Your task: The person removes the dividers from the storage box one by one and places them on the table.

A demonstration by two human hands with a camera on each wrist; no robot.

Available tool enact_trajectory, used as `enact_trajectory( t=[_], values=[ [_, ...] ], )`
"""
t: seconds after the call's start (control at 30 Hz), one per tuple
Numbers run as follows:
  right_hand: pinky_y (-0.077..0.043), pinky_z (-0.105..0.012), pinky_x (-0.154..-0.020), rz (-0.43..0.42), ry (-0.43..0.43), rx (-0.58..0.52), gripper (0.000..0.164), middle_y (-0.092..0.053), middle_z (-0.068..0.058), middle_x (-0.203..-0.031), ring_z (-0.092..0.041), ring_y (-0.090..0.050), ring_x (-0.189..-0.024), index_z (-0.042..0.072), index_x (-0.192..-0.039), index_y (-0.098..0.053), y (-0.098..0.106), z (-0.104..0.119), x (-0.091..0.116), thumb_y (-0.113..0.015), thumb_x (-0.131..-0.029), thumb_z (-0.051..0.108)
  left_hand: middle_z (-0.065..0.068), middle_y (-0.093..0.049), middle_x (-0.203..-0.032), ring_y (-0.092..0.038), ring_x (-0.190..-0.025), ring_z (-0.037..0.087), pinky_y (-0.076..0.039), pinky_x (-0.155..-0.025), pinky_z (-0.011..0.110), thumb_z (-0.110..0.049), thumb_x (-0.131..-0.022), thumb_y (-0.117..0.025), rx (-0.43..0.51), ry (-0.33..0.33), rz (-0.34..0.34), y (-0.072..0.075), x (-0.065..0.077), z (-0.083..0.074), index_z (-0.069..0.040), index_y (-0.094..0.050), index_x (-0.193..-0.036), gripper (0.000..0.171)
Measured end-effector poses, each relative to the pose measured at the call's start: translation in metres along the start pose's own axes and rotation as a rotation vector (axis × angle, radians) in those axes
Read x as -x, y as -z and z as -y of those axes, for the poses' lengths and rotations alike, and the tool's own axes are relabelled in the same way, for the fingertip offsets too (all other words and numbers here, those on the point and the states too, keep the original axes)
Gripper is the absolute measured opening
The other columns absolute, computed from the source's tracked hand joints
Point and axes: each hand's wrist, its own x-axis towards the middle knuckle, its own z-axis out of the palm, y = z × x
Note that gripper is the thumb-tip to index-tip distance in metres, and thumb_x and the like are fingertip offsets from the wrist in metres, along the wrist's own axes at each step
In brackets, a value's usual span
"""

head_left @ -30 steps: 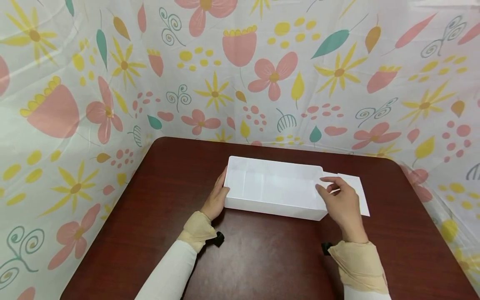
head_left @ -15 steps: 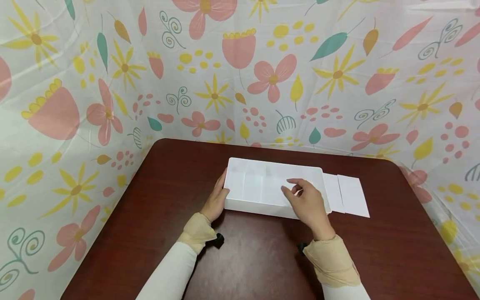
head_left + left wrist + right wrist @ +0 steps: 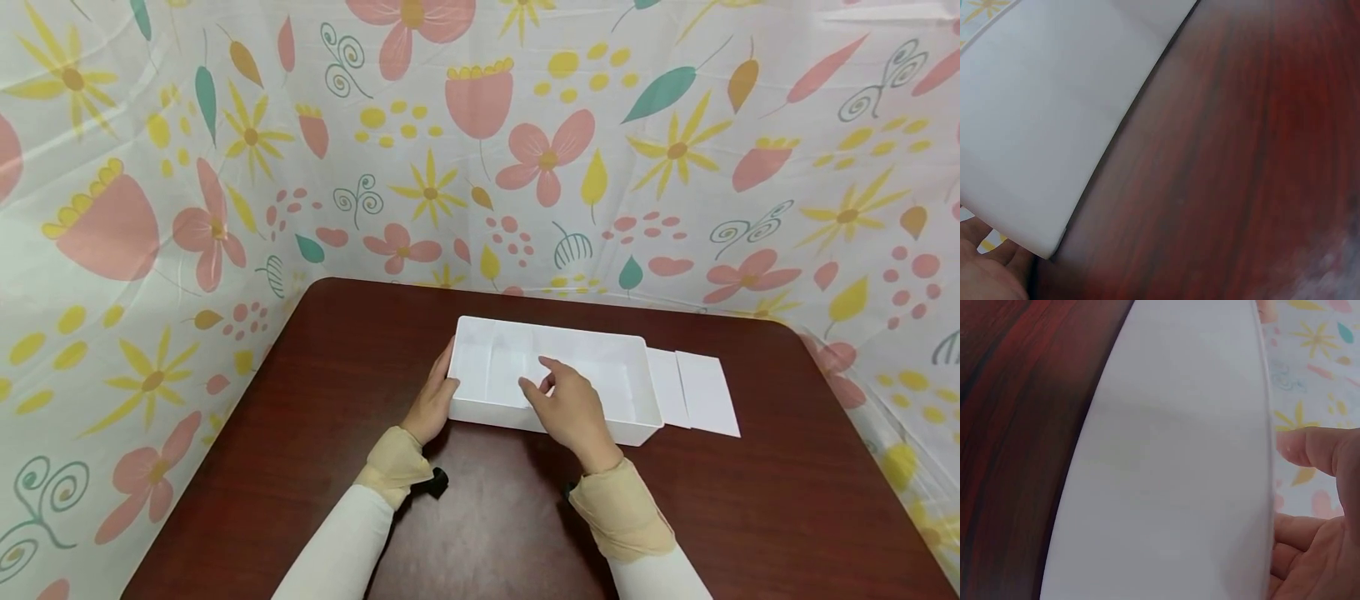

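A long white box (image 3: 630, 432), open at the top, stands on the dark brown table, with faint upright lines across its left part. My left hand (image 3: 429, 402) holds its left end, fingers along the end wall and thumb at the near corner. In the left wrist view, the left hand (image 3: 988, 269) shows at the end of the box. My right hand (image 3: 572, 408) reaches over the near wall above the middle of the box. Its thumb and forefinger are bent and apart, with nothing seen between them. In the right wrist view, the near wall hides part of the right hand (image 3: 1329, 487).
Two flat white pieces (image 3: 666, 387) lie edge to edge beside the right end of the box. The wood-grain table (image 3: 480, 517) has rounded far corners. A flower-patterned curtain (image 3: 480, 167) hangs behind and along the left.
My right hand has moved left from the right end of the box to above its middle, uncovering the flat pieces. My left hand stays at the left end.
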Motion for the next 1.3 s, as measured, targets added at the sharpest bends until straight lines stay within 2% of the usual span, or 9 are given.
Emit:
enact_trajectory(
  t=[0.13,0.37,0.53,0.93,1.07,1.13,1.3],
  values=[
    [-0.041,-0.033,-0.053,0.020,-0.026,0.031,0.060,-0.058,-0.002,-0.072,-0.016,-0.047,-0.056,0.000,-0.134,-0.054,-0.007,0.001,-0.003,-0.063,-0.090,0.040,0.017,-0.012,-0.158,-0.008,-0.141,0.026,-0.014,-0.113,0.058,0.003,-0.095,-0.031,-0.005,-0.003,0.004,0.000,0.000,0.002,-0.004,-0.010,-0.155,0.064],
    [-0.040,-0.032,-0.047,0.040,-0.064,0.112,0.057,-0.059,0.003,-0.069,-0.014,-0.049,-0.055,0.006,-0.135,-0.055,-0.017,0.002,-0.007,-0.061,-0.089,0.039,0.003,-0.014,-0.159,-0.009,-0.140,0.013,-0.015,-0.113,0.056,-0.001,-0.095,-0.033,-0.016,0.013,-0.023,-0.001,-0.008,0.033,-0.017,-0.011,-0.156,0.067],
    [-0.037,-0.031,-0.042,0.009,-0.061,0.124,0.051,-0.059,0.004,-0.067,-0.014,-0.047,-0.049,0.006,-0.133,-0.057,-0.020,0.001,-0.007,-0.058,-0.088,0.031,-0.004,-0.014,-0.159,-0.010,-0.139,0.008,-0.016,-0.114,0.052,-0.008,-0.094,-0.033,-0.042,0.021,-0.029,-0.002,-0.010,0.039,-0.022,-0.011,-0.157,0.068],
    [-0.034,-0.030,-0.038,-0.039,-0.048,0.131,0.048,-0.056,0.004,-0.058,-0.015,-0.043,-0.045,0.009,-0.131,-0.060,-0.024,0.000,-0.007,-0.053,-0.088,0.026,-0.004,-0.016,-0.158,-0.011,-0.139,0.007,-0.016,-0.114,0.052,-0.009,-0.093,-0.034,-0.052,0.019,-0.042,-0.002,-0.009,0.038,-0.022,-0.012,-0.156,0.068],
    [-0.033,-0.030,-0.037,-0.048,-0.050,0.130,0.047,-0.055,0.005,-0.055,-0.016,-0.043,-0.042,0.009,-0.131,-0.060,-0.024,0.000,-0.006,-0.052,-0.088,0.025,0.001,-0.016,-0.159,-0.011,-0.139,0.011,-0.016,-0.113,0.055,-0.005,-0.094,-0.034,-0.041,0.019,-0.036,-0.001,-0.008,0.036,-0.019,-0.012,-0.156,0.067],
    [-0.033,-0.030,-0.036,-0.059,-0.047,0.128,0.046,-0.056,0.005,-0.055,-0.016,-0.043,-0.042,0.008,-0.131,-0.061,-0.025,0.000,-0.006,-0.052,-0.088,0.024,0.006,-0.015,-0.159,-0.011,-0.140,0.016,-0.016,-0.112,0.057,-0.001,-0.094,-0.034,-0.030,0.014,-0.030,-0.001,-0.007,0.031,-0.014,-0.012,-0.156,0.067],
    [-0.031,-0.029,-0.035,-0.097,-0.029,0.121,0.045,-0.056,0.005,-0.055,-0.015,-0.042,-0.040,0.007,-0.129,-0.062,-0.026,-0.001,-0.005,-0.052,-0.087,0.021,0.015,-0.016,-0.158,-0.011,-0.140,0.024,-0.016,-0.112,0.058,0.002,-0.093,-0.033,-0.020,0.019,-0.019,0.001,-0.002,0.005,-0.006,-0.012,-0.155,0.066]
  ],
)
